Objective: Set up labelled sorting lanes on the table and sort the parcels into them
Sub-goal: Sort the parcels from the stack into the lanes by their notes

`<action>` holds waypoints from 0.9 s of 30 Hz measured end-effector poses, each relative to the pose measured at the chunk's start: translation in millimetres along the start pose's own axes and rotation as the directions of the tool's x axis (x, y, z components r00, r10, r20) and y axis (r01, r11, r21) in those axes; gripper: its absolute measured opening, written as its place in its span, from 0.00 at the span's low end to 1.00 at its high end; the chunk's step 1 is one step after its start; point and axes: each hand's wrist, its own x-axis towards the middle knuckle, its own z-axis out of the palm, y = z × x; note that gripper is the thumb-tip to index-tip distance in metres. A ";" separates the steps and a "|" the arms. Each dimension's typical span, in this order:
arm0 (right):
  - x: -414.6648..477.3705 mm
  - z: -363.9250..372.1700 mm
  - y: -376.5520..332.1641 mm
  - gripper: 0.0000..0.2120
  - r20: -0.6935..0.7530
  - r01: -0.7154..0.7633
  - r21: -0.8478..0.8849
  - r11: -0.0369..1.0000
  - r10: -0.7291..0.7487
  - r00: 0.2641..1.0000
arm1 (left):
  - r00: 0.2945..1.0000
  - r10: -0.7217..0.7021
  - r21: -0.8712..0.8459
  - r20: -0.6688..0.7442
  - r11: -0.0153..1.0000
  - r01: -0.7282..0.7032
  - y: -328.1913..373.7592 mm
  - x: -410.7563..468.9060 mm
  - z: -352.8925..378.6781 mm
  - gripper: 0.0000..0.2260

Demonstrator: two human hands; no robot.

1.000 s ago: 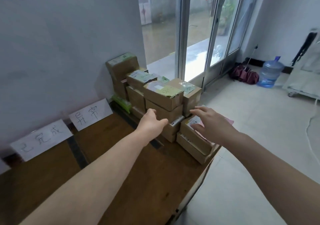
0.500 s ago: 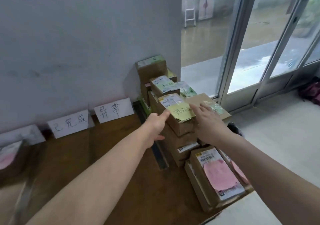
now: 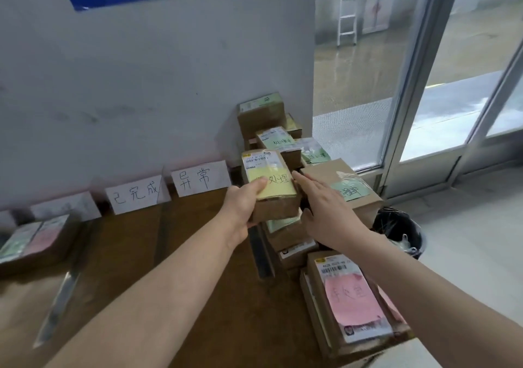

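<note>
The left hand (image 3: 243, 206) grips the yellow-noted parcel (image 3: 276, 212) by its near left corner, and its thumb hides part of the note's writing. The right hand (image 3: 325, 212) reaches beside the parcel with straight fingers; whether it touches is unclear. The parcel tops the stack (image 3: 283, 138) at the table's (image 3: 184, 268) far right corner. Parcels at the left edge (image 3: 36, 240) are blurred.

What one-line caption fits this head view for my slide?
Left hand grips the yellow-noted parcel at the parcel stack; open right hand beside it.
</note>
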 end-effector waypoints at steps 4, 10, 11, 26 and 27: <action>-1.2 1.7 6.9 0.34 0.000 -0.045 -0.024 0.999 0.045 0.999 | 0.980 0.084 -0.059 -0.183 0.994 -0.097 1.8 5.0 -10.1 0.17; -2.2 26.5 -1.6 0.25 0.075 0.004 -0.003 1.000 -0.004 0.997 | 0.973 -0.051 -0.341 -0.226 0.940 -0.031 -17.5 12.6 -28.3 0.11; -1.2 30.7 -4.3 0.25 0.093 -0.001 -0.023 1.000 0.003 0.996 | 0.976 -0.073 -0.377 -0.207 0.926 -0.011 -22.7 12.2 -27.5 0.09; 15.2 80.6 -29.0 0.55 -0.039 -0.284 -0.260 0.923 0.284 0.958 | 0.957 -0.027 -0.240 -0.288 0.970 -0.045 -36.9 17.1 -50.8 0.18; 15.3 80.6 -28.9 0.53 -0.040 -0.286 -0.255 0.924 0.285 0.958 | 0.955 -0.026 -0.236 -0.294 0.971 -0.046 -37.9 16.3 -53.2 0.18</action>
